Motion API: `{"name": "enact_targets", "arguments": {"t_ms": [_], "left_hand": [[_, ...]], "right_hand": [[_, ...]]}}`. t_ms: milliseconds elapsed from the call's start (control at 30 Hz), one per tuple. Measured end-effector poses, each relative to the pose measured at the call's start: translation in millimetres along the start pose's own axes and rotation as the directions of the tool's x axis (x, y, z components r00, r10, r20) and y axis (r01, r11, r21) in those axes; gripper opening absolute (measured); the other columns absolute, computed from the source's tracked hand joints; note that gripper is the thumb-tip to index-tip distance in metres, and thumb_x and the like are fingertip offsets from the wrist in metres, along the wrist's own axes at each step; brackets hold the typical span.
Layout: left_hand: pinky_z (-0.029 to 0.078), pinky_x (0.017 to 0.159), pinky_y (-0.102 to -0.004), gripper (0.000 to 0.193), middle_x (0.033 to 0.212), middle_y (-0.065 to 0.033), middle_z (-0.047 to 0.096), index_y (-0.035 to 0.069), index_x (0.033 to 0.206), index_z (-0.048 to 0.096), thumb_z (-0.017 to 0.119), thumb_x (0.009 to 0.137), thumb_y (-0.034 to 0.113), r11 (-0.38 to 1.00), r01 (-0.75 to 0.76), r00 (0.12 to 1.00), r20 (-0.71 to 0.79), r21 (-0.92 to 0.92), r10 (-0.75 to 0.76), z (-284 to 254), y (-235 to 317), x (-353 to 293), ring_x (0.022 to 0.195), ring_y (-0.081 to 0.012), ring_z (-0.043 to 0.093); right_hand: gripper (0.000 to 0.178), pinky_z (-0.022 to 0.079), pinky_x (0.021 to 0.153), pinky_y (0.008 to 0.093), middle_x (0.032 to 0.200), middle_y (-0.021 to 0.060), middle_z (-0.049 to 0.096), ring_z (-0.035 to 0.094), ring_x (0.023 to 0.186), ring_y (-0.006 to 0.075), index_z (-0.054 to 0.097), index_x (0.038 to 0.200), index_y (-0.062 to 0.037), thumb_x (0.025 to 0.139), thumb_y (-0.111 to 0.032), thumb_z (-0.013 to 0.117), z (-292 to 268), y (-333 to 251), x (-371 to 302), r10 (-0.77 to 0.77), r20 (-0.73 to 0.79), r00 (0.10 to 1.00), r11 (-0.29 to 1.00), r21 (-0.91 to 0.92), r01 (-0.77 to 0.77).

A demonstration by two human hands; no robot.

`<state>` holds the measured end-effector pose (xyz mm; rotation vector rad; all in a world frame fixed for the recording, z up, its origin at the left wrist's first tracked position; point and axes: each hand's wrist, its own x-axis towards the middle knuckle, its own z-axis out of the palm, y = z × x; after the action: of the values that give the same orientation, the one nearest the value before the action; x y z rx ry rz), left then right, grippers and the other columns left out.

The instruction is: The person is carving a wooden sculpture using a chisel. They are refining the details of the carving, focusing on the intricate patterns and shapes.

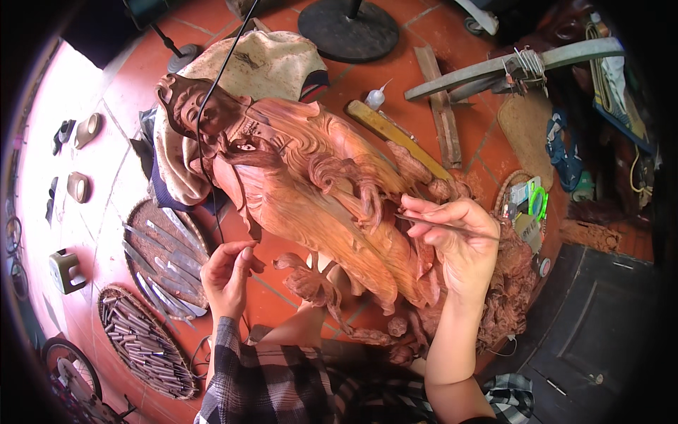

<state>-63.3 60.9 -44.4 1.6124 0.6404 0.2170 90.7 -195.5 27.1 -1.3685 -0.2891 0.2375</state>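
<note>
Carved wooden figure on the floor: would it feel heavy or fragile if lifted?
The carved wooden figure is probably heavy, given its broad, thick-looking body. Its slender curling carvings might chip if gripped. Being wood, it should stay stiff.

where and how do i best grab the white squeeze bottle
Probably around the wider body of the squeeze bottle, from above: its thin nozzle points toward the upper right, and the yellowish wooden bar lies between it and the carved wooden statue, crowding that side.

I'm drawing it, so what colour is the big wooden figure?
The wooden figure is mostly orange-brown, darker at its head; the head camera view shows it best.
</note>
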Motion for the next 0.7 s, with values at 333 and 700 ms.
{"name": "enact_targets", "arguments": {"t_ms": [333, 700], "left_hand": [[0.042, 0.057, -0.0194, 0.014, 0.071, -0.0022, 0.069, 0.001, 0.100, 0.069, 0.063, 0.097, 0.013, 0.999, 0.029, 1.000, 0.002, -0.013, -0.029, 1.5, -0.8, -0.4, 0.065, -0.0068, 0.064], [0.043, 0.057, -0.0202, 0.014, 0.070, -0.0041, 0.068, -0.001, 0.101, 0.069, 0.062, 0.096, 0.010, 0.999, 0.013, 1.000, 0.002, -0.041, -0.013, 3.4, 5.6, -1.9, 0.065, -0.0083, 0.064]], "right_hand": [[0.014, 0.055, 0.061, 0.0307, 0.095, 0.0175, 0.060, 0.065, 0.068, 0.0204, 0.058, 0.101, 0.0022, 0.097, -0.012, 0.060, -3.9, -2.9, 0.4, 0.045, -0.059, 0.997, 0.998, 0.042, -0.043], [0.021, 0.053, 0.055, 0.0271, 0.108, 0.0183, 0.057, 0.063, 0.067, 0.0176, 0.053, 0.106, 0.0009, 0.091, -0.008, 0.066, -7.5, -25.5, -18.1, 0.103, -0.022, 0.994, 0.994, -0.032, -0.103]]}}
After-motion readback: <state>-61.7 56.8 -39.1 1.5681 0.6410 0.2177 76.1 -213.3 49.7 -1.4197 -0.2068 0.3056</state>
